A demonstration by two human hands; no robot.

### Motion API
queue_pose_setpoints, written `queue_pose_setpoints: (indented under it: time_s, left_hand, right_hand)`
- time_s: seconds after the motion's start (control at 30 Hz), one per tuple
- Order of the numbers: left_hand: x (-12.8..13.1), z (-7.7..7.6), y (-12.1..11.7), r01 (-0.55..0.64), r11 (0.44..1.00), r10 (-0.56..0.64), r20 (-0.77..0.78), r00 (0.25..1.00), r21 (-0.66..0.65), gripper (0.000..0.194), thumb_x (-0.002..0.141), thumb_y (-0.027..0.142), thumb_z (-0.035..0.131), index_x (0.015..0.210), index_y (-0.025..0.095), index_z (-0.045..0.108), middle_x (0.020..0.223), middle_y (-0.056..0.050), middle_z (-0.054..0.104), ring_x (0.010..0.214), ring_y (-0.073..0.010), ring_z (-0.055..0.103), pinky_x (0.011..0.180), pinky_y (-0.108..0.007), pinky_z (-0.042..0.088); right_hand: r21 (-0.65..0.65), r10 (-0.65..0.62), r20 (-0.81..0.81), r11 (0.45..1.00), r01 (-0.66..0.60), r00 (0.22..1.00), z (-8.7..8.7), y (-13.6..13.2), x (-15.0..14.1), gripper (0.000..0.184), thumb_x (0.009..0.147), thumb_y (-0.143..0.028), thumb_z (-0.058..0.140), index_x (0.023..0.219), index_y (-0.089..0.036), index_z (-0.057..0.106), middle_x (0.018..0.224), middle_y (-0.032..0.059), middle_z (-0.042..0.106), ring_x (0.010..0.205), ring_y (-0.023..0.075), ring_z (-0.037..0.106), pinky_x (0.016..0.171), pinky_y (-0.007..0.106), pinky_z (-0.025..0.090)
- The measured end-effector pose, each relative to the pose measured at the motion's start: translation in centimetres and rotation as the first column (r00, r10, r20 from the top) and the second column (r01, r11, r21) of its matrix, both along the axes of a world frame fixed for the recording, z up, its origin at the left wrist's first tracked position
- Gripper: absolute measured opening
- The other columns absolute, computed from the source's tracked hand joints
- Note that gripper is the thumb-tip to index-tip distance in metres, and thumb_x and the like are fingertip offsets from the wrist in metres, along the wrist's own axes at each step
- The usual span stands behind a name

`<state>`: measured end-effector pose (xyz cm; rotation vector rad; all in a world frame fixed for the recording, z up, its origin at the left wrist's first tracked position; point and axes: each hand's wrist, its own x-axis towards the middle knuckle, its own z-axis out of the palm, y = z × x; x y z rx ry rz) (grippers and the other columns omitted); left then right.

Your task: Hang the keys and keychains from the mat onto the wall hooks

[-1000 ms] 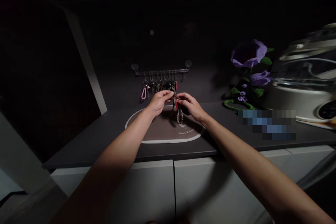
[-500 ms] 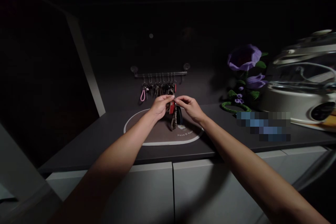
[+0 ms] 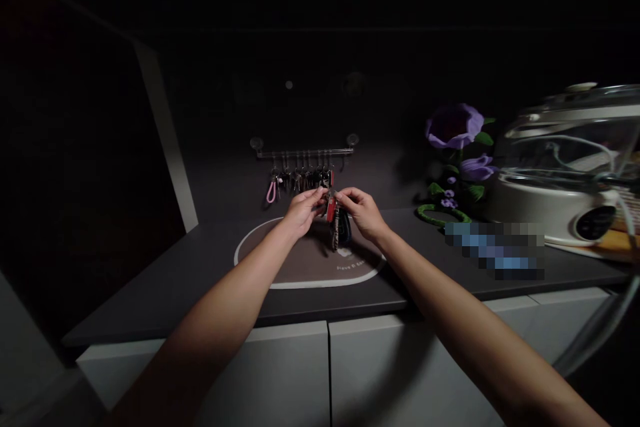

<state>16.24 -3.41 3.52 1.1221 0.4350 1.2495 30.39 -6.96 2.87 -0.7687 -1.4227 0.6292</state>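
Observation:
My left hand and my right hand meet over a dark counter, both pinching the top of one key bunch. The bunch has a red tag, a dark fob and a braided strap that hangs down between the hands. Just behind it, a metal hook rail on the wall carries several more key sets, one with a pink loop at the left end. Below the hands lies an oval brown mat with a white border.
Purple artificial flowers with a green coil stand to the right. Further right sits a white cooker with a glass lid. White cabinet doors run under the counter. The scene is very dim.
The bunch has risen slightly and my right hand moved from gripping its fob to pinching its top beside the left hand. The camera tilted, so everything sits lower in view.

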Motion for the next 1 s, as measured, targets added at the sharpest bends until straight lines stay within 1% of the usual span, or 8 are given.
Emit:
queue_pose_setpoints:
  time_s: [0.2,0.33,0.47,0.57,0.67,0.83,0.93,1.0]
  left_hand:
    - [-0.5,-0.6,1.2,-0.127,0.987,0.125,-0.026,0.992,-0.099,0.017,0.066,0.03,0.068,0.074,0.015,0.066,0.082,-0.004,0.064,0.061,-0.0069,0.053,0.06,-0.022,0.041]
    - [-0.4,-1.1,1.6,-0.171,0.975,0.157,-0.103,0.982,-0.139,0.018,0.066,0.031,0.066,0.072,0.014,0.065,0.078,-0.004,0.062,0.058,-0.0073,0.053,0.055,-0.022,0.039]
    - [-0.2,-1.2,1.4,-0.186,0.971,0.16,-0.17,0.972,-0.151,0.015,0.067,0.028,0.064,0.071,0.014,0.064,0.075,-0.004,0.062,0.055,-0.0067,0.052,0.053,-0.021,0.039]
    - [-0.1,-1.1,1.1,-0.19,0.969,0.16,-0.189,0.969,-0.155,0.014,0.067,0.027,0.063,0.07,0.014,0.064,0.075,-0.004,0.063,0.054,-0.0063,0.052,0.053,-0.02,0.04]
    - [0.0,-0.9,0.8,-0.191,0.968,0.159,-0.196,0.968,-0.159,0.012,0.068,0.026,0.063,0.069,0.014,0.064,0.074,-0.003,0.062,0.053,-0.006,0.052,0.052,-0.02,0.039]
    - [0.0,-0.8,0.6,-0.192,0.966,0.157,-0.199,0.967,-0.171,0.01,0.069,0.024,0.061,0.067,0.014,0.063,0.07,-0.002,0.06,0.052,-0.0059,0.051,0.052,-0.02,0.039]
    - [0.0,-0.8,0.7,-0.192,0.965,0.156,-0.199,0.967,-0.179,0.01,0.068,0.024,0.062,0.067,0.013,0.063,0.069,-0.003,0.061,0.052,-0.0061,0.051,0.052,-0.02,0.039]
    - [0.0,-0.8,0.8,-0.19,0.965,0.155,-0.194,0.969,-0.179,0.011,0.067,0.024,0.064,0.067,0.013,0.063,0.07,-0.003,0.061,0.053,-0.0064,0.051,0.052,-0.02,0.039]
  right_hand:
    - [0.002,-0.127,-0.025,0.992,0.127,0.992,1.3,1.2,1.0,0.03,0.064,-0.044,0.065,0.073,-0.016,0.061,0.07,0.0003,0.06,0.065,0.0111,0.051,0.065,0.025,0.041]
    - [0.014,-0.197,-0.027,0.98,0.198,0.98,2.4,2.6,1.9,0.029,0.064,-0.044,0.064,0.072,-0.016,0.059,0.067,-0.0009,0.058,0.062,0.0104,0.049,0.064,0.024,0.039]
    - [0.043,-0.291,-0.013,0.956,0.292,0.957,3.4,4.8,3.0,0.029,0.065,-0.044,0.061,0.07,-0.016,0.058,0.064,-0.0013,0.056,0.061,0.0102,0.047,0.062,0.024,0.038]
    - [0.053,-0.343,-0.017,0.938,0.344,0.939,4.0,6.7,3.8,0.029,0.065,-0.044,0.06,0.07,-0.015,0.057,0.064,-0.0007,0.056,0.061,0.0105,0.047,0.061,0.025,0.038]
    - [0.039,-0.415,-0.042,0.908,0.417,0.909,4.4,8.3,4.5,0.029,0.064,-0.044,0.059,0.069,-0.015,0.057,0.063,-0.0008,0.055,0.06,0.0106,0.046,0.06,0.025,0.037]
    - [0.011,-0.455,-0.066,0.89,0.456,0.888,4.8,10.3,5.0,0.025,0.065,-0.041,0.057,0.068,-0.016,0.055,0.061,-0.001,0.053,0.058,0.0104,0.045,0.057,0.024,0.036]
    - [0.0,-0.505,-0.056,0.862,0.506,0.861,4.8,11.2,5.2,0.025,0.065,-0.04,0.056,0.067,-0.015,0.056,0.062,0.0001,0.055,0.058,0.0109,0.046,0.057,0.024,0.036]
    - [-0.009,-0.52,-0.054,0.854,0.521,0.852,4.8,11.6,5.3,0.026,0.065,-0.041,0.056,0.067,-0.015,0.056,0.063,0.0011,0.057,0.058,0.0113,0.047,0.058,0.025,0.037]
